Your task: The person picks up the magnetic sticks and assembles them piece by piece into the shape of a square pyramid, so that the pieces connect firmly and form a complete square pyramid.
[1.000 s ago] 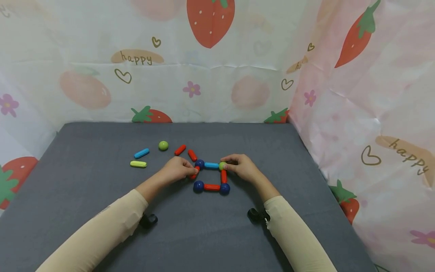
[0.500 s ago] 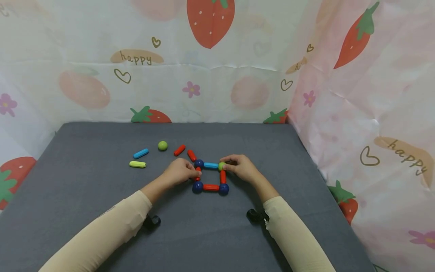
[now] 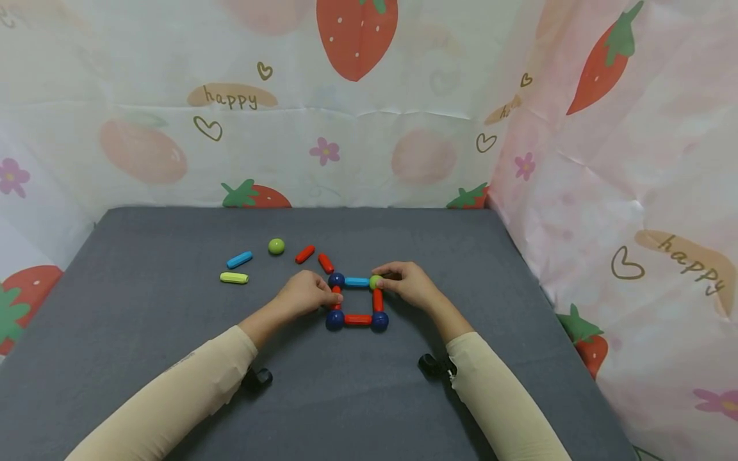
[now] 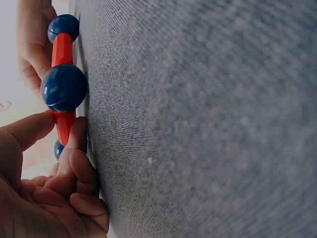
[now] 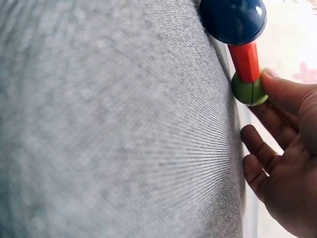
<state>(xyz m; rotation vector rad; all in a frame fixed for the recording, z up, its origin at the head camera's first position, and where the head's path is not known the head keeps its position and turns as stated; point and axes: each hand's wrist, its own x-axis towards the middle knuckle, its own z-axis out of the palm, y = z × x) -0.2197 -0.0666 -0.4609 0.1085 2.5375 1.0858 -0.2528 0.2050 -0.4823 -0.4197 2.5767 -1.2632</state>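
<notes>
Rod-and-ball square (image 3: 358,319) sits mid-frame. Left hand (image 3: 304,294) pinches its left red rod (image 4: 64,124), right hand (image 3: 408,283) its green corner ball (image 3: 375,282), fingertips closed (bracing opposite sides, I'd guess, so joints stay seated).

Your left hand (image 3: 305,294) pinches the left red rod (image 3: 337,290) of a four-sided frame lying on the grey table (image 3: 369,397), while your right hand (image 3: 406,283) grips its green corner ball (image 3: 375,282) at the far right. Dark blue balls form the other corners: far left (image 3: 336,280), near left (image 3: 335,320) and near right (image 3: 379,321). A blue rod (image 3: 357,282) makes the far side; red rods make the near side (image 3: 358,319) and right side (image 3: 377,300). Beyond your left hand lie two loose red rods (image 3: 305,254), a loose green ball (image 3: 276,246), and, farther left, a loose blue rod (image 3: 239,260) with a yellow-green rod (image 3: 234,278) just nearer you.
</notes>
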